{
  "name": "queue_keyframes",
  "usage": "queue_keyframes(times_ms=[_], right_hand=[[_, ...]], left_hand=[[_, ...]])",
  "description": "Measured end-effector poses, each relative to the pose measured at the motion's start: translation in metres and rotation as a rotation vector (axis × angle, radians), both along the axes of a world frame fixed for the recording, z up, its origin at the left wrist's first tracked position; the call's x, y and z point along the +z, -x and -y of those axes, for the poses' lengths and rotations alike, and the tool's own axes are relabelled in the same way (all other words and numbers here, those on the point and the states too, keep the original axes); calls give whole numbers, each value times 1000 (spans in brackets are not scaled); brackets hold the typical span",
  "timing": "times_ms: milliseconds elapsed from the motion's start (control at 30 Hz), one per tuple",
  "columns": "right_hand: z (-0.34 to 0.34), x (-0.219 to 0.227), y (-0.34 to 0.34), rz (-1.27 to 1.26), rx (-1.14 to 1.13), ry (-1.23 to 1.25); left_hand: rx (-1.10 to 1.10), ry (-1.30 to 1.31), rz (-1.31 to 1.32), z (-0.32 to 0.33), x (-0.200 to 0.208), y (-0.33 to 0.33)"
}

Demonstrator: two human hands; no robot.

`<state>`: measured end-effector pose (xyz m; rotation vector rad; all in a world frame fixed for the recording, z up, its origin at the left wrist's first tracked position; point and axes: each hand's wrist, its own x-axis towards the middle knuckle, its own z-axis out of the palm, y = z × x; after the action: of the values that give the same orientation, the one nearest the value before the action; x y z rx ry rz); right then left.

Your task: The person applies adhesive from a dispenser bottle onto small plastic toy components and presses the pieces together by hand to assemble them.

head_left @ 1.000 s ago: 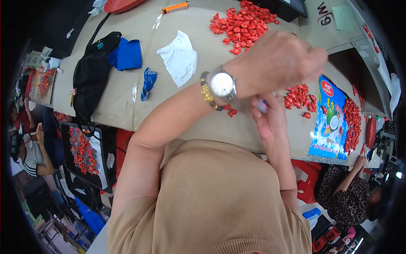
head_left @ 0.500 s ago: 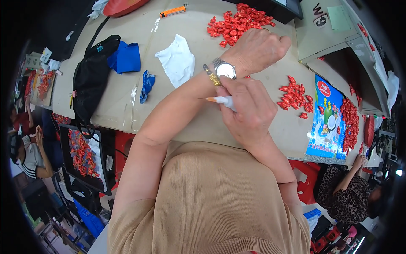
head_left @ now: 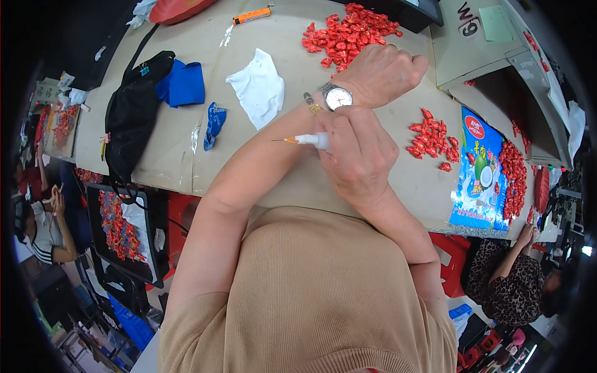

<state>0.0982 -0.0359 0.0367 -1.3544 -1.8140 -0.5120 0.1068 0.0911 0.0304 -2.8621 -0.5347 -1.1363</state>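
Note:
Across the front of me lies my left forearm, and my left hand (head_left: 384, 74) is closed in a loose fist, back upward, near the red pieces. Whatever its curled fingers may hold is hidden. A silver wristwatch (head_left: 337, 97) with a white dial is on that wrist, beside a bracelet of dark and gold beads (head_left: 313, 104). My right hand (head_left: 364, 152), just below the watch, is closed around a small white needle-tip bottle (head_left: 314, 140). Its orange tip and thin needle point left, over my left forearm.
A heap of small red pieces (head_left: 351, 34) lies beyond my hands, with a smaller pile (head_left: 433, 138) at right by a blue package (head_left: 479, 174). Left are a white cloth (head_left: 258, 87), blue cloth (head_left: 186, 84), black bag (head_left: 134, 118) and orange utility knife (head_left: 252, 16). Co-workers sit either side.
My right hand has shifted slightly away from the watch, uncovering its dial. The bottle has turned and moved left, so its needle shows over my forearm. My left hand is nearly still.

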Motion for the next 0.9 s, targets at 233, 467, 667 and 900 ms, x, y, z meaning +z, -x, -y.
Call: queue_keyframes(times_ms=[233, 467, 667, 900], right_hand=[[-5, -5, 1, -5, 6, -65], [-2, -7, 0, -18, -16, -33], [4, -2, -1, -101, -31, 70], [5, 6, 3, -385, 3, 264]], left_hand=[[22, 22, -33, 3, 1, 3], [47, 37, -55, 2, -4, 2], [37, 16, -31, -2, -6, 1], [51, 68, -17, -6, -9, 6]])
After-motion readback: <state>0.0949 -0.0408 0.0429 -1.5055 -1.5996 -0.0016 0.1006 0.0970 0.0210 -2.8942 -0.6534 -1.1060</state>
